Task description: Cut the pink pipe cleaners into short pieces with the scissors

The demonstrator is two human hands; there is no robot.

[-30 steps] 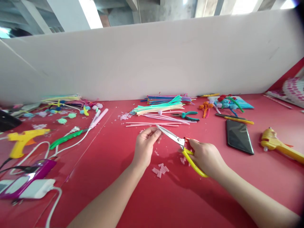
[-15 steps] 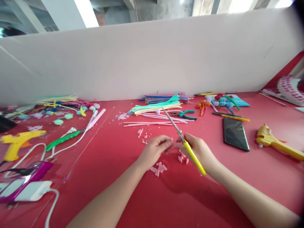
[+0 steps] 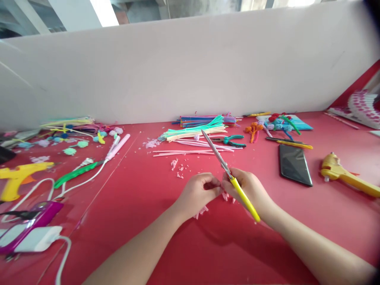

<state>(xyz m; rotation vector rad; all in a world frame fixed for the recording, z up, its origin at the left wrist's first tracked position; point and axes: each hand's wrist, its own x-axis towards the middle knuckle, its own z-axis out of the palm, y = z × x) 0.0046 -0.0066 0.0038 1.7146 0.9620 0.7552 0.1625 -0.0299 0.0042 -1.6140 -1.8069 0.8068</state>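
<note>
My right hand (image 3: pixel 251 188) is closed round a pair of scissors (image 3: pixel 221 160) with yellow handles, the blades slanting up and to the left. My left hand (image 3: pixel 197 194) is closed in a pinch, its fingertips meeting those of the right hand below the scissors' pivot. Whatever sits between these fingertips is too small and covered to make out. Beneath the hands lie short pink fuzzy pieces (image 3: pixel 202 212), partly hidden by the left hand. Pink fluff crumbs (image 3: pixel 179 175) are scattered just beyond it.
Pipe cleaners (image 3: pixel 196 132) in several colours lie by the white partition (image 3: pixel 178 75), with teal-handled pliers (image 3: pixel 234 140) beside them. On the right are a black phone (image 3: pixel 295 165) and a yellow tool (image 3: pixel 347 174). A yellow glue gun (image 3: pixel 22 176), cables and a purple power strip (image 3: pixel 32 225) occupy the left.
My left hand has moved right and slightly down, so its fingertips now meet the right hand's. It covers more of the pink pieces. The scissors stay in my right hand, nearly unmoved.
</note>
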